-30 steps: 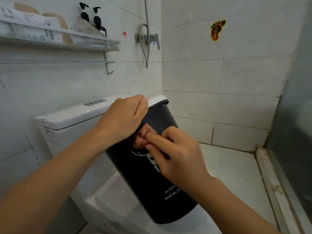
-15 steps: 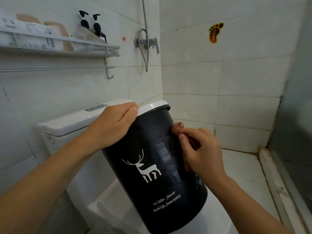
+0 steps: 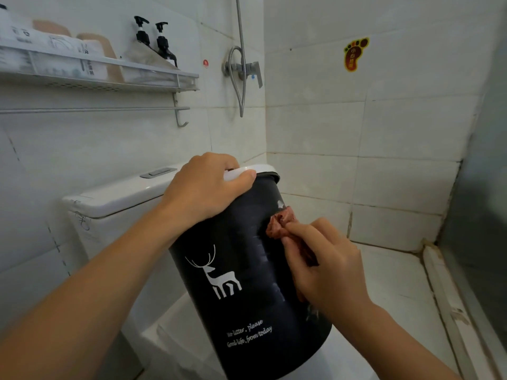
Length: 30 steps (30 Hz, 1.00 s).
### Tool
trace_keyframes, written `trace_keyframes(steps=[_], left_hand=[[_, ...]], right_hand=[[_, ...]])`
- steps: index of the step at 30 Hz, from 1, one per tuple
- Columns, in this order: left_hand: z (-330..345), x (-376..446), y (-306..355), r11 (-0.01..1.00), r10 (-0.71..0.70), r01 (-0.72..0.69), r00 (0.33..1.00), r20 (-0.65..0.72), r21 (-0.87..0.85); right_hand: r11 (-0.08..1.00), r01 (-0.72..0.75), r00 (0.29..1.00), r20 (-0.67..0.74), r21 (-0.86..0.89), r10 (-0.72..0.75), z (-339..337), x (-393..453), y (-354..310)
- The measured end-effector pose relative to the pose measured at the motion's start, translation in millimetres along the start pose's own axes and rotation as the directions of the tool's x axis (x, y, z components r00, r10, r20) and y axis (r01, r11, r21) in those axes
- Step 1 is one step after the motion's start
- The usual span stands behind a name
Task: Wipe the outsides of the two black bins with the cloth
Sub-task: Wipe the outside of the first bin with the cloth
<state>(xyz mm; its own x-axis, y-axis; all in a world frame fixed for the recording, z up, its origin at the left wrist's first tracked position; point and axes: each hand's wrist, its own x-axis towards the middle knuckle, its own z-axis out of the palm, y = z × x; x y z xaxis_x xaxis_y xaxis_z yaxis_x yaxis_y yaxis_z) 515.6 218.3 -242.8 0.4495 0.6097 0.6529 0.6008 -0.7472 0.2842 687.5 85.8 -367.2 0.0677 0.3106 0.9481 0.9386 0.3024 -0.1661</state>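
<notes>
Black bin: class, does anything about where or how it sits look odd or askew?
Yes. The black bin stands tilted on the closed toilet lid, not on the floor. The left hand grips its white rim while the right hand presses a reddish cloth to its side.

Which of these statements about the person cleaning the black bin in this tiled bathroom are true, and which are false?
1. The left hand grips the white rim of the black plastic bin with the white deer print. True.
2. The right hand presses a blue sponge against the bin. False: it holds a crumpled reddish-brown cloth.
3. The bin stands on the tiled floor. False: it rests tilted over the white toilet.
4. Two dark pump bottles stand on the wall shelf. True.
</notes>
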Motion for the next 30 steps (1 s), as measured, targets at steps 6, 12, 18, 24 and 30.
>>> trace_keyframes(steps=[6, 12, 18, 24, 30], left_hand=[[14, -1, -3, 0.968, 0.036, -0.041, 0.999, -0.025, -0.247], [16, 2, -8, 0.946, 0.136, -0.101, 0.986, 0.095, -0.308], [15, -1, -9, 0.933, 0.169, -0.126, 0.980, 0.103, -0.337], [16, -3, -12, 0.948, 0.172, -0.140, 0.981, 0.090, -0.284], [13, -7, -13, 0.931, 0.212, -0.179, 0.974, 0.074, -0.318]], right_hand=[[0.971, 0.236, 0.971, 0.056, -0.031, -0.235, 1, -10, -15], [0.984, 0.179, 0.980, 0.092, -0.004, -0.178, 3, -15, -12], [0.970, -0.213, 0.977, 0.010, 0.117, 0.214, -3, 22, 18], [0.957, -0.228, 0.971, -0.032, 0.178, 0.237, -4, 23, 14], [0.972, -0.158, 0.986, -0.032, 0.173, 0.166, 3, 24, 15]])
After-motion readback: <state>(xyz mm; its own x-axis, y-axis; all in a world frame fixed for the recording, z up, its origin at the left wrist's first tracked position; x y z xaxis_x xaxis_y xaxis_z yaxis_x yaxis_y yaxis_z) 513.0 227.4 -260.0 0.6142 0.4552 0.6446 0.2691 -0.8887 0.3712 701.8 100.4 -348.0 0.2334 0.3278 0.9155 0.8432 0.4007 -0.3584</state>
